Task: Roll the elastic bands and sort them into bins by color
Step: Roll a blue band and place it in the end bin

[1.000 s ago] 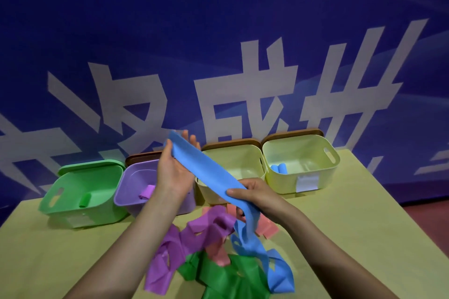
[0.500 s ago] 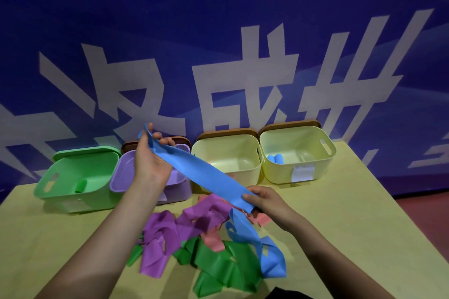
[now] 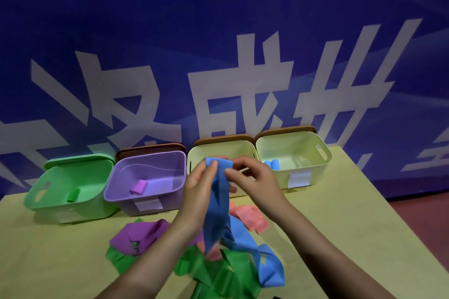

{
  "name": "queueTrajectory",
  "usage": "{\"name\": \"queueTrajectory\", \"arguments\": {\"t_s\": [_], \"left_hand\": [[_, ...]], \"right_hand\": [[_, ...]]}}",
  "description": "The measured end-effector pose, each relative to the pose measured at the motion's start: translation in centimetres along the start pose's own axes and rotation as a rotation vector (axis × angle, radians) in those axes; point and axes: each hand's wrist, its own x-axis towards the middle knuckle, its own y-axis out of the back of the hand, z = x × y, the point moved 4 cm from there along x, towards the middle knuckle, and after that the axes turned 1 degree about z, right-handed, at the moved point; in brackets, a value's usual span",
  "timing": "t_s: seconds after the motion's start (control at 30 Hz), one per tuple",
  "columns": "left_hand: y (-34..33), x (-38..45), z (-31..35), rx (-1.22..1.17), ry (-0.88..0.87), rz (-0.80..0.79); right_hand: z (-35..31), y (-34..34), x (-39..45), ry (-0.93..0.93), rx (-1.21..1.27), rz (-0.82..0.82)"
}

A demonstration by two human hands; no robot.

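So far one roll lies in the green bin (image 3: 70, 187), one in the purple bin (image 3: 145, 177) and blue rolls in the far right bin (image 3: 294, 153). Both the left hand (image 3: 201, 184) and right hand (image 3: 252, 177) pinch the top end of the blue band (image 3: 217, 201), whose tail hangs to the loose pile (image 3: 218, 267) on the table (image 3: 340, 226), still unrolled

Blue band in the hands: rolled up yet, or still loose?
Still loose. Both hands, left and right, pinch the blue band's top end; the rest hangs unrolled onto the table.

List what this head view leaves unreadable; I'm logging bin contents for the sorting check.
- Middle yellow bin: the hands and blue band cover its inside.
- White labels on the bins: too small and blurred to read.
- Green bands: cut off at the bottom edge.
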Motion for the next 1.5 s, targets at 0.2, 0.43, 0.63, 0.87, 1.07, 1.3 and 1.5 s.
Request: {"name": "queueTrajectory", "arguments": {"t_s": [0.2,0.43,0.63,0.87,1.07,1.3,1.5], "left_hand": [[0.0,0.1,-1.1,-0.044,0.110,-0.056],[-0.9,0.5,-2.7,-0.065,0.146,-0.114],[-1.1,0.9,-3.0,-0.146,0.193,-0.062],[-0.8,0.7,-3.1,-0.123,0.130,-0.036],[-0.8,0.5,-3.3,-0.068,0.093,-0.063],[-0.6,0.1,-3.7,-0.009,0.037,-0.123],[-0.7,-0.6,-2.1,0.206,-0.178,-0.112]], "right_hand": [[0.3,-0.3,0.2,0.000,0.069,0.064],[0.4,0.7,0.3,-0.038,0.115,0.121],[-0.7,1.8,0.8,0.142,-0.105,0.087],[-0.7,2.5,0.1,0.390,-0.420,-0.039],[-0.9,3.0,-1.0,0.560,-0.601,-0.054],[-1.4,3.1,-2.0,0.491,-0.551,-0.135],[-1.4,3.3,-2.7,-0.100,0.149,-0.005]]}}
